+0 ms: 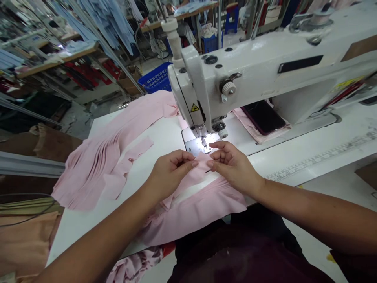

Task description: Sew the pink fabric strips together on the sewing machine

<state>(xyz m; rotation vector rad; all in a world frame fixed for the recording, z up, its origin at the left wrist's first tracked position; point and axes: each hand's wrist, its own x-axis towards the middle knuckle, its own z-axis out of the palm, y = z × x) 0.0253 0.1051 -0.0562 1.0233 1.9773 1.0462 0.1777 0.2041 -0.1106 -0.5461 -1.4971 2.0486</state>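
Cloth (202, 162) of pale pink sits between the two hands, just in front of the lit needle area of a white sewing machine (250, 74). The left hand (172, 171) pinches its left side between thumb and fingers; the right hand (231, 165) pinches the opposite side, fingers curled. A thin dark thing shows by the right thumb, too small to make out.

Below the hands, a pile of pink strips (194, 210) lies along the near edge of the white table (166, 133). A larger stack of pink pieces (94, 165) spreads at the left, with a loose strip (141, 146) beside it. Under the machine's arm, a phone (263, 116) rests on folded pink fabric (250, 127). Ruler marks (318, 157) run along the table at the right. A blue basket (156, 77) stands beyond the table.
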